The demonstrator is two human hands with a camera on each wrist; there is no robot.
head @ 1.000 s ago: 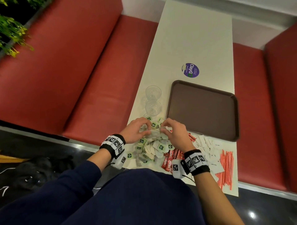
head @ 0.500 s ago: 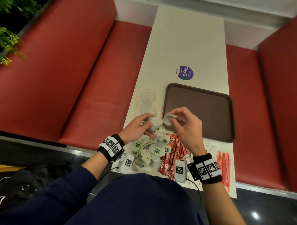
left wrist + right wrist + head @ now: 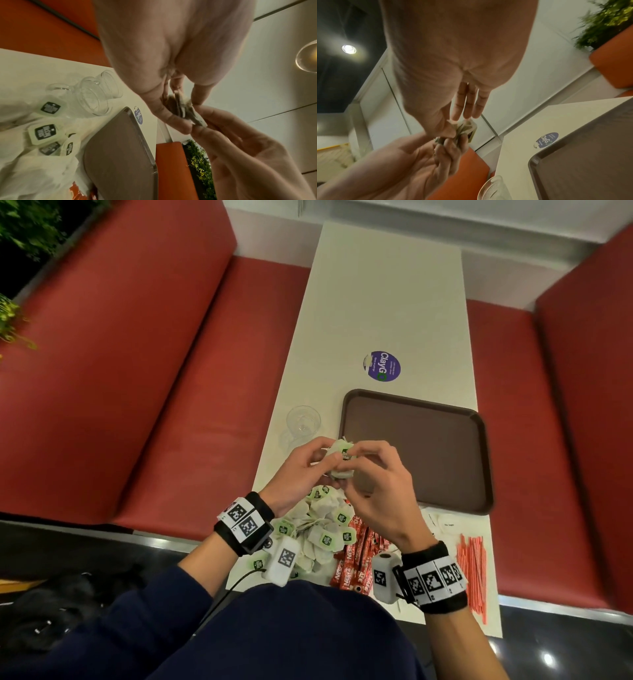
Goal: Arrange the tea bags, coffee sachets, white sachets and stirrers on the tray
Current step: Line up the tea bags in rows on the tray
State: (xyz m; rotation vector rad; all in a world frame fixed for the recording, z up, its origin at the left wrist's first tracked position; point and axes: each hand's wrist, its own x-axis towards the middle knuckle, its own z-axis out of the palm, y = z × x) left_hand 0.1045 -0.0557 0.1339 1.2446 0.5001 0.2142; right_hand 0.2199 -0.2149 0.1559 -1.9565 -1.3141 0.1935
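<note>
both hands were raised off the surface and met around a small bunch of tea bags. the left hand pinched the bunch between thumb and curled fingers, and the right hand pinched the same bunch from the opposite side, thumb against fingertips. the brown tray lay just beyond the right hand. the loose pile of tea bags sat below the two wrists, with the red coffee sachets under the right wrist. the white sachets and the red stirrers lay further to the right of the right hand. two clear glasses stood beyond the left hand.
</note>
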